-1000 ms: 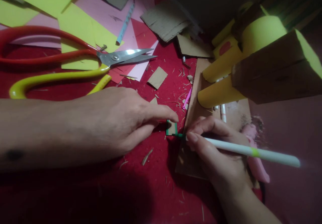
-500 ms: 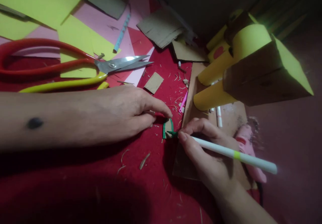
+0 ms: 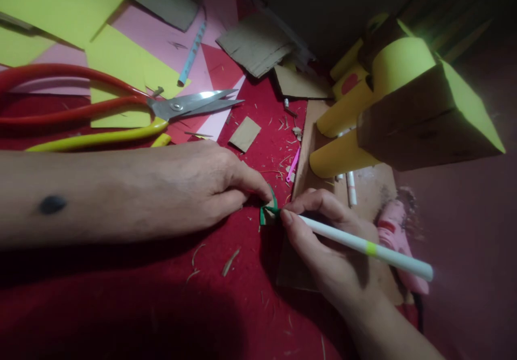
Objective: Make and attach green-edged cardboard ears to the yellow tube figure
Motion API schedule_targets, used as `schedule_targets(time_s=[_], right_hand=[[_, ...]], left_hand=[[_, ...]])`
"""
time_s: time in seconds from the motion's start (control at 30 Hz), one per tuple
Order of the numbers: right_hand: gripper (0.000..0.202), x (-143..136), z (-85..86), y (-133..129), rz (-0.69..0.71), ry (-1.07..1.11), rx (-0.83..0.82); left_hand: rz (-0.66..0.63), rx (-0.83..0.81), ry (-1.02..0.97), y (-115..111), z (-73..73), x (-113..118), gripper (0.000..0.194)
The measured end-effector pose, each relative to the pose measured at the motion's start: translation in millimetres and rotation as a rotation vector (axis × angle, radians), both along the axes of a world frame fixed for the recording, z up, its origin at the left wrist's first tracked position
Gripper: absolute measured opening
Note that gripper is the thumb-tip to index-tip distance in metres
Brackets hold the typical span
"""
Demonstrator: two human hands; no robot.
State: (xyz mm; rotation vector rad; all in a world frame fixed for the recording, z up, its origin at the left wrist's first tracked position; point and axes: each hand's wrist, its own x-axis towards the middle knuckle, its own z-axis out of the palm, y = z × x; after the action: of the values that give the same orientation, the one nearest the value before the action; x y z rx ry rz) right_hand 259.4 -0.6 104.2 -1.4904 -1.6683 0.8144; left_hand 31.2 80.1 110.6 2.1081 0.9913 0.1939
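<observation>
A small cardboard piece (image 3: pixel 270 219) with a green-coloured border lies flat on the red cloth. My left hand (image 3: pixel 218 182) reaches in from the left, its fingers together, and holds the piece down under the index fingertip. In my right hand (image 3: pixel 323 233) is a white felt-tip pen (image 3: pixel 343 236) with a light green band, gripped between thumb and fingers near the tip. The pen's green tip touches the face of the piece, close to the left index finger. Part of the piece is hidden by that fingertip.
Open scissors (image 3: pixel 177 106) with red and yellow handles lie at left on coloured paper. Beyond my left hand is a cardboard rectangle (image 3: pixel 245 133). At right, a yellow paper and cardboard figure (image 3: pixel 404 117) stands on a cardboard base (image 3: pixel 305 133), with a pink glue gun (image 3: pixel 398 241) nearby.
My left index fingertip has come down further over the cardboard piece. The pen has shifted slightly left and up, its tip now near that fingertip.
</observation>
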Motion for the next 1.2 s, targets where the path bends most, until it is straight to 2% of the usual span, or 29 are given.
schedule_targets(time_s=[0.4, 0.63, 0.87, 1.03, 1.2], right_hand=[[0.013, -1, 2.4, 0, -0.011, -0.009, -0.033], [0.013, -2, 6.0, -2, -0.031, -0.041, -0.074], [0.014, -3, 6.2, -3, 0.004, 0.001, -0.055], [0.015, -5, 8.9, -6, -0.057, -0.024, -0.084], [0.018, -2, 9.0, -5, -0.061, 0.028, -0.081]], left_hand=[[-0.003, -0.01, -0.009, -1, 0.3, 2, 0.052], [-0.006, 0.013, -0.026, 0, -4.9, 1, 0.051], [0.013, 0.005, 0.024, -3, 0.7, 2, 0.051], [-0.012, 0.044, -0.043, -4, -0.5, -1, 0.051], [-0.032, 0.071, -0.086, -5, -5.4, -1, 0.051]])
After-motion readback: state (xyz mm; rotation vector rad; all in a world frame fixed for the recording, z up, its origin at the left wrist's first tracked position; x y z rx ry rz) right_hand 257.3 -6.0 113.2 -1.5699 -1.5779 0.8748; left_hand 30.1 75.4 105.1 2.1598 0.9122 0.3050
